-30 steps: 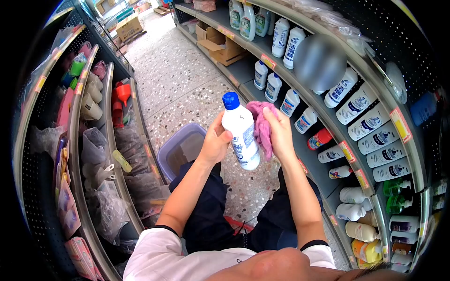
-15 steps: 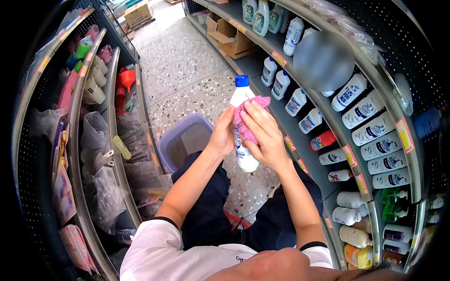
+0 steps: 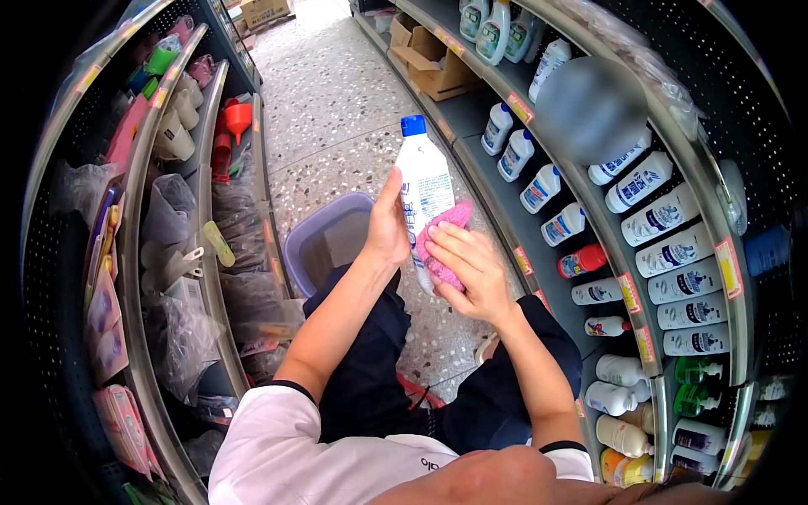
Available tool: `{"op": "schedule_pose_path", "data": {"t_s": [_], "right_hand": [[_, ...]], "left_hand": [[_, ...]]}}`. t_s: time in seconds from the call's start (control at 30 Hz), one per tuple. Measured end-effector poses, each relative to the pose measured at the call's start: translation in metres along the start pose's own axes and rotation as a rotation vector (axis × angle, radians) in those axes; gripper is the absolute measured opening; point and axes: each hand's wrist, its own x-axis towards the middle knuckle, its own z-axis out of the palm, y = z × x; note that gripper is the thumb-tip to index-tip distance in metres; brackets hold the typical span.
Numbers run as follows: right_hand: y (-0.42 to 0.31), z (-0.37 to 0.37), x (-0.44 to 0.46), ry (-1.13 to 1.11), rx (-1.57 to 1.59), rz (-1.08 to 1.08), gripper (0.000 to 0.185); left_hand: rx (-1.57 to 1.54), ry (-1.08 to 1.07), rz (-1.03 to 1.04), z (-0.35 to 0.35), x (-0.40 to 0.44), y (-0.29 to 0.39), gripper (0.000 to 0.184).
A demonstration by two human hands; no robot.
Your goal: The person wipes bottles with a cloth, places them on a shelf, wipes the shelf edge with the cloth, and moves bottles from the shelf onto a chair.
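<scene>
A white bottle (image 3: 427, 178) with a blue cap and blue print is held up in front of me, tilted slightly. My left hand (image 3: 388, 225) grips it along its left side. A pink cloth (image 3: 455, 217) is bunched in my right hand (image 3: 471, 263), whose fingers press it against the lower right side of the bottle. The bottle's base is partly covered by the cloth and my right hand.
A purple tub (image 3: 295, 257) stands on the speckled floor at left. Shelves on the right carry rows of white bottles (image 3: 665, 210) and an open cardboard box (image 3: 429, 63). On the left shelves are bagged goods and a red funnel (image 3: 238, 118).
The cloth has slid down from the bottle's upper middle to its lower right side, uncovering the printed label. The bottle has shifted slightly left and up, and turned a little.
</scene>
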Motion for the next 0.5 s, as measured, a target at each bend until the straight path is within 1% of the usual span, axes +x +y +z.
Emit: {"op": "schedule_pose_path", "data": {"t_s": [0.2,0.3,0.4,0.5], "right_hand": [[0.001,-0.002,0.003,-0.008,-0.016,0.016,0.058],[0.001,-0.006,0.006,0.013,-0.088,0.069,0.062],[0.004,-0.009,0.010,0.080,-0.129,0.100,0.062],[0.009,-0.010,0.016,0.171,-0.126,0.090,0.062]], "left_hand": [[0.015,-0.031,0.022,0.000,-0.001,0.001,0.054],[0.077,-0.040,-0.031,0.005,-0.003,-0.007,0.058],[0.085,-0.092,-0.125,0.000,-0.003,-0.016,0.058],[0.089,-0.119,-0.151,0.004,-0.003,-0.023,0.058]]}}
